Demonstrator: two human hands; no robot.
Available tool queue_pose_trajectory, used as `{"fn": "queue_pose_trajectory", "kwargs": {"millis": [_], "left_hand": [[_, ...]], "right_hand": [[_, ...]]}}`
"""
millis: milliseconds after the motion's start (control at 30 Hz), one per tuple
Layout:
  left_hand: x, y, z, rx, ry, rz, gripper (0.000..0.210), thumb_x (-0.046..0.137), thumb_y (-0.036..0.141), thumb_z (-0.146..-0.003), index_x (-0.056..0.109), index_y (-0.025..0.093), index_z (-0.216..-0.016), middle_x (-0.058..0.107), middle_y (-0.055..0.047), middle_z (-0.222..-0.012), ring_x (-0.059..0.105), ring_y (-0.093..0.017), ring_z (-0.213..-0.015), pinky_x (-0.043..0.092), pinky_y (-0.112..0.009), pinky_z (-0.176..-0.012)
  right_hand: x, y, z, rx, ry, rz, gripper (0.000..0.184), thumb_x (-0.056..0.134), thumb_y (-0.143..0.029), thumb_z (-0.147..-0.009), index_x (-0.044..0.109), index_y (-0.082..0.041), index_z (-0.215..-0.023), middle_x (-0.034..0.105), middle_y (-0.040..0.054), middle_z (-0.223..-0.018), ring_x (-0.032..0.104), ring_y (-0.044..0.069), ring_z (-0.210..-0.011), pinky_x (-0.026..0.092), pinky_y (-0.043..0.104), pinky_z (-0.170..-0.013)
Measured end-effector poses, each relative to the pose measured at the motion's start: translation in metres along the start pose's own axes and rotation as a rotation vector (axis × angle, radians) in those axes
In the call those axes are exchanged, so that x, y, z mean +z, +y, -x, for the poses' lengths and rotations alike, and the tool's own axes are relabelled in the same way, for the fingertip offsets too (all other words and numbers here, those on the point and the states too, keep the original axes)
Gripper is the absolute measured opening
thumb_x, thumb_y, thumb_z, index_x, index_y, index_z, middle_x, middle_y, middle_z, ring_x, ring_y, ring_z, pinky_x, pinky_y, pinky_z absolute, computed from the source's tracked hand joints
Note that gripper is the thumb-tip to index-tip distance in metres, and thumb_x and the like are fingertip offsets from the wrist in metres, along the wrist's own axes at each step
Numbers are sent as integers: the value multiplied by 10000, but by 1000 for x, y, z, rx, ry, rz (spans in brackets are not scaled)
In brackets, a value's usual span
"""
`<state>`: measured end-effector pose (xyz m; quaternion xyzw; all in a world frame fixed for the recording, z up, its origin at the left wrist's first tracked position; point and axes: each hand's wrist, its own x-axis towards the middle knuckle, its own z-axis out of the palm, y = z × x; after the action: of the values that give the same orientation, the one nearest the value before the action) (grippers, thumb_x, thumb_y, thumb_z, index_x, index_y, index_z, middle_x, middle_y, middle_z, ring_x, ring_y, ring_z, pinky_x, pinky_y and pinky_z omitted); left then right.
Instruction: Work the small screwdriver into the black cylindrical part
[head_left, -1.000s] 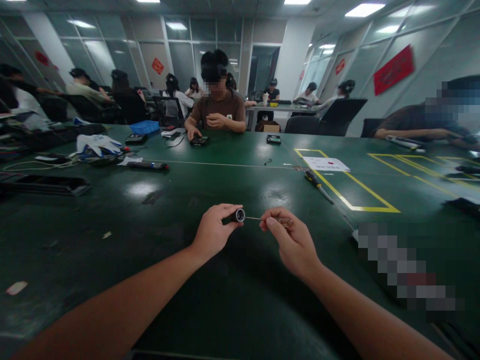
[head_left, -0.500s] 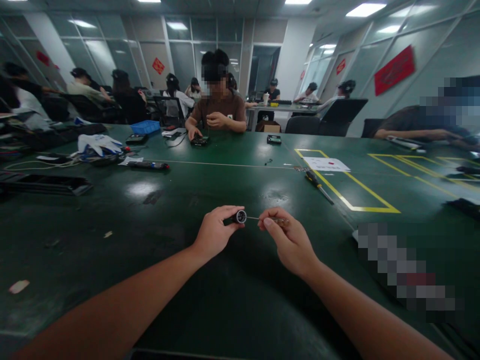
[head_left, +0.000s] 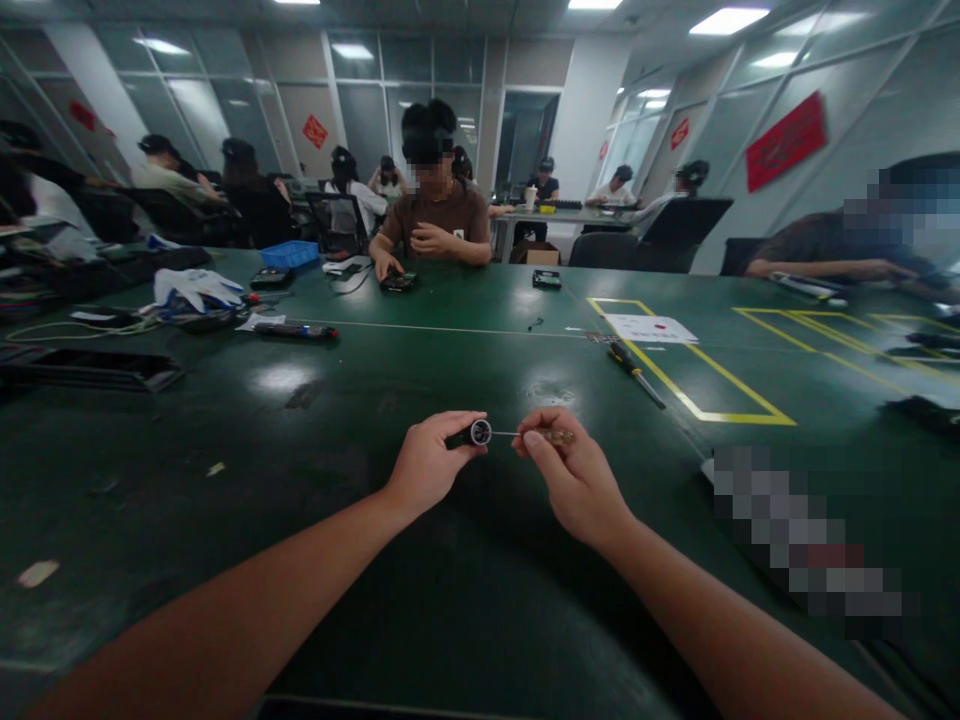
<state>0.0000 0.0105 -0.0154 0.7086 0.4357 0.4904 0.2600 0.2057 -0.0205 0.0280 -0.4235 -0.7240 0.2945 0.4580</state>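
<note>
My left hand is closed around a small dark cylinder with a pale ring at its end, which faces me; its exact kind does not show. Between the fingers and thumb of my right hand is a small screwdriver with a translucent amber handle. Its thin metal shaft points left, and the tip meets the right side of the cylinder's ringed end. Whether the tip sits inside or only touches there, I cannot tell. Both hands are held above the green table.
A larger black-and-yellow screwdriver lies beyond my right hand, beside yellow tape and a paper sheet. White gloves, a blue basket and a dark tool lie to the left. A co-worker sits opposite.
Both hands keep their hold and stay nearly in place. The fingers of my right hand have shifted slightly on the screwdriver handle, and more of the handle shows.
</note>
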Motion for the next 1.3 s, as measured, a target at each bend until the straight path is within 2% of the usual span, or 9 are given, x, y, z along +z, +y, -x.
{"fn": "queue_pose_trajectory", "kwargs": {"millis": [100,233,333,533,733,833,1033,1133,1300], "left_hand": [[-1,3,0,14,-6,-39,408,784,112,-788,749,266,-1164,748,-36,-1197,680,-222,-1137,517,-443,-1059],[-3,3,0,25,-3,-64,402,785,110,-789,749,261,-1160,751,-43,-1195,681,-226,-1135,516,-456,-1056],[-2,2,0,19,7,-41,403,783,111,-789,748,257,-1162,749,-45,-1199,684,-226,-1137,512,-454,-1069],[-2,3,-1,-27,19,-15,408,784,96,-780,751,245,-1158,748,-44,-1199,683,-220,-1142,501,-446,-1088],[-3,3,-3,-26,29,0,404,794,97,-776,752,235,-1153,747,-44,-1204,683,-213,-1143,497,-434,-1092],[-3,2,-3,-25,41,-14,406,798,97,-773,754,237,-1151,749,-43,-1196,687,-212,-1130,503,-430,-1084],[-3,3,-2,5,47,-13,400,793,113,-784,750,246,-1159,743,-49,-1206,680,-226,-1139,503,-440,-1073],[-3,2,-1,13,37,-17,399,793,116,-785,750,250,-1158,745,-46,-1200,680,-224,-1134,504,-432,-1065],[-2,2,-1,-19,35,24,397,795,123,-782,752,250,-1156,742,-48,-1207,683,-222,-1131,501,-422,-1067]], "right_hand": [[-1,-3,0,-15,12,60,115,512,-327,-1022,562,-225,-1030,702,48,-904,701,208,-847,536,350,-774],[-3,-9,3,-97,-111,204,83,545,-265,-992,589,-225,-1050,731,70,-935,717,219,-849,543,359,-774],[-2,-9,4,-89,-108,166,86,560,-274,-989,617,-229,-1034,740,65,-944,717,211,-849,542,353,-769],[3,1,-5,158,25,-364,203,667,-401,-928,616,-208,-965,736,42,-855,706,194,-810,565,363,-788],[6,10,-11,350,71,-769,211,754,-379,-865,640,-220,-945,730,23,-842,697,178,-805,561,345,-782],[4,10,-10,303,48,-665,202,726,-394,-884,637,-228,-957,724,26,-849,692,190,-804,557,365,-781],[-1,-5,1,-87,-135,63,90,590,-271,-972,659,-240,-1022,684,28,-890,652,184,-795,495,335,-750],[-2,-10,3,-136,-184,121,106,548,-246,-992,652,-238,-1006,667,20,-878,617,163,-747,470,312,-708],[-4,-10,2,-50,-231,6,113,537,-278,-1006,631,-226,-970,612,-1,-832,559,142,-707,434,285,-657]]}}
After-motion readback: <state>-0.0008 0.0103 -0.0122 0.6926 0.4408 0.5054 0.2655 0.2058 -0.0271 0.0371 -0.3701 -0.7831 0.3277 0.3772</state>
